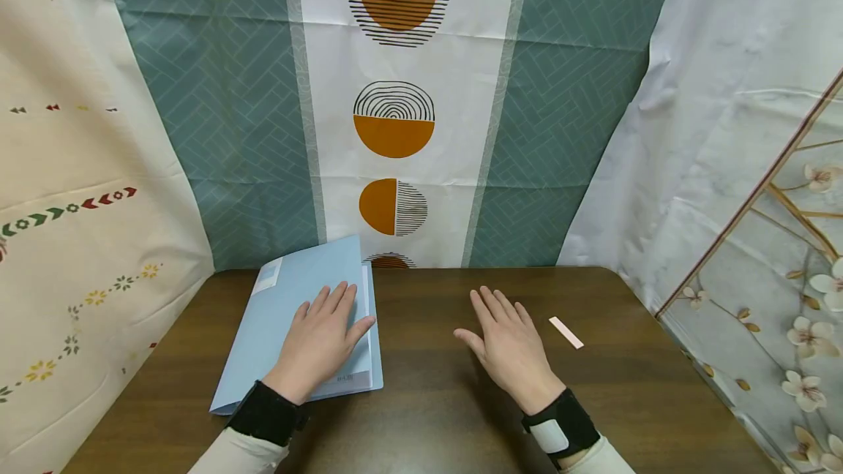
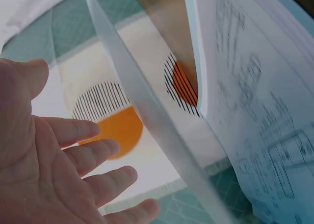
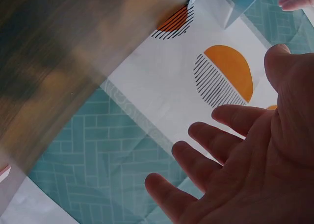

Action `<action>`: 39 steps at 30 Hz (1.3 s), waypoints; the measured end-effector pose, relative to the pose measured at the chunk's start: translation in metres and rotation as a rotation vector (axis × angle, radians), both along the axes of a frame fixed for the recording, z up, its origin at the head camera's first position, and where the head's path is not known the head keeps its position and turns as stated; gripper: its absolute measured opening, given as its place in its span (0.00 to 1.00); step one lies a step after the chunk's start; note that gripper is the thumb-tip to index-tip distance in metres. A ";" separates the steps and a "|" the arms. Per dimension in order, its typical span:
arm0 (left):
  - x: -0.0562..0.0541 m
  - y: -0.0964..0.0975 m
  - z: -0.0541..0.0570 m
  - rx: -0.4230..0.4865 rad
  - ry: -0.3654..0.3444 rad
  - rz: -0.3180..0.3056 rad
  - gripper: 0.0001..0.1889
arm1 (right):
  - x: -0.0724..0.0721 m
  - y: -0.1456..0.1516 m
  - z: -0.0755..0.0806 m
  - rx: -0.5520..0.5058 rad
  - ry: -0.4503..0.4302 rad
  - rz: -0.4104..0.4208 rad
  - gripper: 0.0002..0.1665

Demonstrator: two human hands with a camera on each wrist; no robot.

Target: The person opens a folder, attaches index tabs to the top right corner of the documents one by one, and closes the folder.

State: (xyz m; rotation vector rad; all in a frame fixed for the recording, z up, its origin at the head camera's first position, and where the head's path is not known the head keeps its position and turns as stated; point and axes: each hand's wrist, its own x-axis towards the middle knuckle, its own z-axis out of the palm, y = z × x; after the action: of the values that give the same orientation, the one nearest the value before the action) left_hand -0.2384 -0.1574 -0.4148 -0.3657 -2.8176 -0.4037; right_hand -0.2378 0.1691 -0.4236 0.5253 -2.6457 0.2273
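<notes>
Patterned cloths (image 1: 244, 93) hang behind your setup, teal herringbone panels round a white strip printed with burnt-orange circles, and the surface (image 1: 428, 393) in front is dark brown wood grain with a bit of shine. Where you're at, as far as I can judge: nothing's picked up, and the pale blue folder (image 1: 266, 320) isn't closed flat. It sits toward the surface's left edge, its far end up at the back edge. Your left wrist view shows the cover standing away from printed paper (image 2: 250, 96) inside, so getting it fully shut or fully open is undone either way. That print is too blurry to read, btw. The little pinkish strip (image 1: 566, 333) lies on its own toward the right edge, nearer the back right corner than the front, and neither hand is on it.

Your left hand (image 1: 319, 346) is over the folder, fingers loose and spread, holding nothing; it looks clear of the cover. Your right hand (image 1: 510, 353) is over bare wood beside the strip, also relaxed and holding nothing. Material-wise, the folder looks like smooth, thin, bendy plastic with crisp corners, and the strip is a slim flat rectangle, matte as far as I can tell.
</notes>
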 end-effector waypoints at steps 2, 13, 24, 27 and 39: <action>-0.001 -0.005 0.000 0.011 -0.011 0.021 0.39 | 0.000 0.000 -0.001 0.002 0.001 0.002 0.47; -0.008 -0.043 0.000 0.047 -0.027 0.102 0.39 | 0.001 -0.002 -0.005 0.009 -0.009 0.012 0.46; -0.011 -0.081 -0.004 0.053 -0.094 0.164 0.38 | 0.002 -0.002 -0.006 0.001 -0.059 0.018 0.46; -0.013 -0.089 -0.006 0.057 -0.135 0.181 0.38 | 0.003 -0.002 -0.006 0.005 -0.078 0.016 0.46; -0.019 -0.100 -0.014 0.041 -0.255 0.188 0.35 | 0.005 -0.001 -0.008 0.001 -0.073 0.021 0.46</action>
State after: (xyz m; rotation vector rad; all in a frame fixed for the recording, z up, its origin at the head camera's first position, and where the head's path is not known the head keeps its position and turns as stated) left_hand -0.2574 -0.2575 -0.4284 -0.0409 -3.0497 -0.4976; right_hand -0.2333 0.1678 -0.4316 0.5555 -2.7117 0.2564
